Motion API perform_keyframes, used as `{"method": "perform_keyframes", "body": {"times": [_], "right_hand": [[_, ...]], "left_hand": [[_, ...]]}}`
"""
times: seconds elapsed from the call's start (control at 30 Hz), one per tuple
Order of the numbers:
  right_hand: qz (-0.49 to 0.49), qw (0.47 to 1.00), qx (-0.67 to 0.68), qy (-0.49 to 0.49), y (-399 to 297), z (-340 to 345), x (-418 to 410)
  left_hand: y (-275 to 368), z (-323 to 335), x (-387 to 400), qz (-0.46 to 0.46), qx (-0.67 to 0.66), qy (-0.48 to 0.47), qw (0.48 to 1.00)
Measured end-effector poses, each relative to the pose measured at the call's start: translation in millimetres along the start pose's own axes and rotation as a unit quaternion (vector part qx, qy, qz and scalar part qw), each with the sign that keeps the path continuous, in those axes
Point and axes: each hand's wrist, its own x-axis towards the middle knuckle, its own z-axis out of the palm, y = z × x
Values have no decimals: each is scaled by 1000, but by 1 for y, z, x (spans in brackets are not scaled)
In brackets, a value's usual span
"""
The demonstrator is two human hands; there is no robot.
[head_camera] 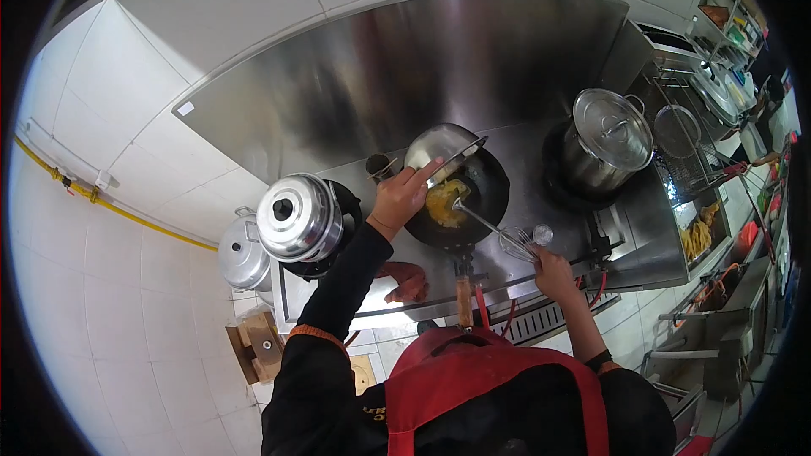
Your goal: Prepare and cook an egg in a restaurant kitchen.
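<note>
My left hand [399, 199] grips the rim of a stainless steel bowl [434, 145], tilted on its side over a black wok [491, 193]. Yellow egg-like food [445, 206] lies in the wok below the bowl's mouth. My right hand [554, 275] is closed on the handle of a wire whisk [516, 244], held beyond the wok's right rim. A long-handled metal utensil [479, 220] reaches from that same hand into the food; the grip on it is partly hidden. The wok's wooden handle [464, 304] points towards me.
Lidded aluminium pots [298, 215] stand at the left, a lidded stockpot [608, 139] at the right. On the steel stove top [507, 272] are a reddish cloth [405, 282], a small clear glass [542, 234] and a dark cup [380, 166]. Wire fryer baskets [684, 133] stand far right.
</note>
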Motion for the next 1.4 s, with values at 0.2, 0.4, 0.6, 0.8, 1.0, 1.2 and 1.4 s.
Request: {"method": "perform_keyframes", "body": {"times": [0.2,0.4,0.6,0.8,1.0,1.2,1.4], "right_hand": [[-19,1000,-17,-6,20,1,-4],[9,1000,0,15,32,-5,-13],[-10,999,21,28,26,4,0],[-8,999,-10,36,30,6,3],[5,1000,15,12,34,-6,-3],[54,998,14,-11,30,-14,-7],[58,992,112,8,35,-24,-9]], "left_hand": [[1,0,1,-5,-12,9,1000],[-1,4,1,-5,-16,3,1000],[0,10,5,-8,-9,-4,1000],[-3,14,7,-2,-12,-12,1000],[-7,16,5,-1,-9,-8,1000],[-7,18,2,-2,-1,-22,1000],[-10,15,-3,20,-6,-24,1000]]}}
